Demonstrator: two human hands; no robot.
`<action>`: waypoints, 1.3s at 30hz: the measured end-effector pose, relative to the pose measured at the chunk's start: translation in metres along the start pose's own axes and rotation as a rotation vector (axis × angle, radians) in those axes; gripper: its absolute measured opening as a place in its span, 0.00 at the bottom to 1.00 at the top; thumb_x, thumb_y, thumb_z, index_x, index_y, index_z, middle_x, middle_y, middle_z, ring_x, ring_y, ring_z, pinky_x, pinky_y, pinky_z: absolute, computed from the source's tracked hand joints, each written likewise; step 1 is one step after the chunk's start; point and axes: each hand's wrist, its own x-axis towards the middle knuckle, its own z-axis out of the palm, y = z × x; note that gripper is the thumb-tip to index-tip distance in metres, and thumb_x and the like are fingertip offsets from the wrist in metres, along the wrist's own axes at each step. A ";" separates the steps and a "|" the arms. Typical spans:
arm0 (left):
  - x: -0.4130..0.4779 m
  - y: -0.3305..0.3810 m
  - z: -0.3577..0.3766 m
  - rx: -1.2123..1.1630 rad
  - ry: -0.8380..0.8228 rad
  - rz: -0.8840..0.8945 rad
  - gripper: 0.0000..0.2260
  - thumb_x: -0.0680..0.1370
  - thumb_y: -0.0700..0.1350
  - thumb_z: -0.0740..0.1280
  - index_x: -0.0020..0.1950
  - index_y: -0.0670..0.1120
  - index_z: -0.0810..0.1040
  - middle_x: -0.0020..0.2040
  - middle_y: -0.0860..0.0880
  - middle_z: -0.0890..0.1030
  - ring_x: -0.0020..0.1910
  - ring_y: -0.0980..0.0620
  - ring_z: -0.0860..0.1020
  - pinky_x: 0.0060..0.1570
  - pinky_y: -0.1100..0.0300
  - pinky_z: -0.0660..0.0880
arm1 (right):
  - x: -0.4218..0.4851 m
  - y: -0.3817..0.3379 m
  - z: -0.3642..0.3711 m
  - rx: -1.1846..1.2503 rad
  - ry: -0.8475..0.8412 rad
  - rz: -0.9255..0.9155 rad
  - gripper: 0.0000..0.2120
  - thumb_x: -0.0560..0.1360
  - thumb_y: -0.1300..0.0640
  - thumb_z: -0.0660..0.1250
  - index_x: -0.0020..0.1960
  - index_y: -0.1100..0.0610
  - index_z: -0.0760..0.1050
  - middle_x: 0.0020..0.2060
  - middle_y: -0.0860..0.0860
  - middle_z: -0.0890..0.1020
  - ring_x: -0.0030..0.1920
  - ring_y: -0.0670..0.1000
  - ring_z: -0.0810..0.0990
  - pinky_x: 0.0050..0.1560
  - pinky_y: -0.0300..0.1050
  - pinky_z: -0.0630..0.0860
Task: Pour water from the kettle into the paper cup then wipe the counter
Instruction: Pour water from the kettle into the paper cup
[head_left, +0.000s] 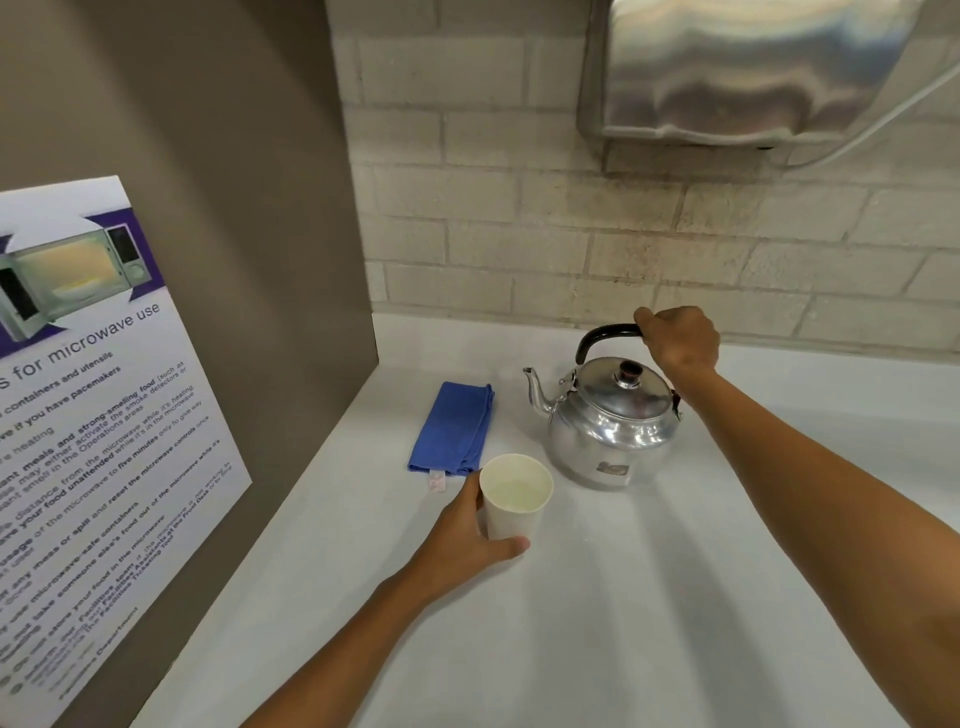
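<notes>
A shiny metal kettle stands upright on the white counter, its spout pointing left. My right hand is closed around its black handle from above. A white paper cup stands just in front and left of the kettle, with some water visible inside. My left hand wraps around the cup's left side and base. A folded blue cloth lies flat on the counter behind the cup, left of the kettle's spout.
A brown side panel with a microwave-use poster walls off the left. A brick wall runs along the back. A metal dispenser hangs on the wall above the kettle.
</notes>
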 end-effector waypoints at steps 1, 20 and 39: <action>0.000 0.000 0.000 0.002 0.000 0.000 0.30 0.65 0.51 0.76 0.57 0.67 0.62 0.57 0.68 0.70 0.58 0.65 0.70 0.46 0.75 0.72 | 0.001 0.002 0.003 -0.002 -0.004 0.008 0.22 0.71 0.52 0.62 0.21 0.55 0.62 0.20 0.50 0.66 0.23 0.51 0.64 0.28 0.41 0.61; -0.003 0.003 0.000 -0.018 0.013 -0.020 0.32 0.67 0.48 0.75 0.64 0.58 0.61 0.62 0.57 0.71 0.62 0.55 0.71 0.57 0.63 0.72 | 0.006 0.013 0.022 -0.046 -0.018 0.057 0.22 0.71 0.53 0.62 0.21 0.55 0.62 0.19 0.50 0.65 0.22 0.51 0.64 0.27 0.40 0.59; -0.003 0.001 -0.006 0.069 -0.061 -0.007 0.32 0.67 0.47 0.75 0.65 0.59 0.60 0.62 0.59 0.70 0.63 0.57 0.69 0.60 0.62 0.69 | -0.023 0.013 0.022 -0.160 0.095 -0.268 0.13 0.78 0.52 0.60 0.52 0.61 0.75 0.52 0.62 0.78 0.57 0.63 0.71 0.57 0.54 0.67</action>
